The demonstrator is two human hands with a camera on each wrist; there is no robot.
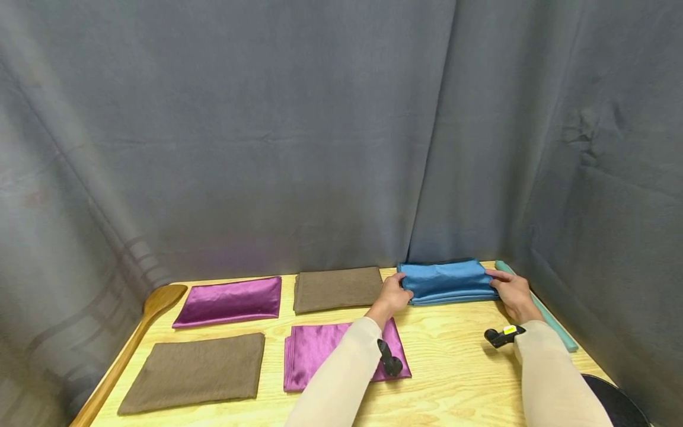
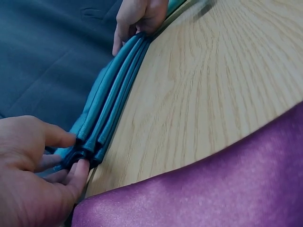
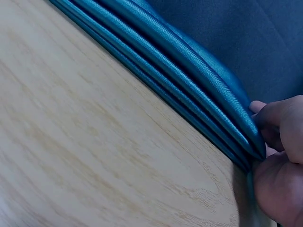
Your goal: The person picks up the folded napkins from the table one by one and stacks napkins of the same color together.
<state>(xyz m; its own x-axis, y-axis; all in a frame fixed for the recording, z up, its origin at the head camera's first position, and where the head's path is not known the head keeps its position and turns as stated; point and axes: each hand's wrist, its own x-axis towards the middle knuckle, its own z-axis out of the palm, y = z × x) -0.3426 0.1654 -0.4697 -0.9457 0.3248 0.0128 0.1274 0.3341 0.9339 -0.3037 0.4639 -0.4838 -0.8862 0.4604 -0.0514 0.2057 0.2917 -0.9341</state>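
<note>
Left hand [image 1: 395,295] and right hand [image 1: 514,295] pinch the folded blue cloth [image 1: 444,281] at its nine and three o'clock ends — it lies at two o'clock on the tabletop [image 1: 453,370]. Probably light, soft and slippery, its layers may slide apart — best held at both ends, all folds together.

Curtained booth: grey drapes [image 1: 299,130] on 3 sides, wooden tabletop [image 1: 453,367].

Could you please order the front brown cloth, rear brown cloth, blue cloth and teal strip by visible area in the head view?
1. Front brown cloth, though nearer the camera.
2. Rear brown cloth and blue cloth: too alike to rank.
3. Teal strip, partly hidden.
</note>
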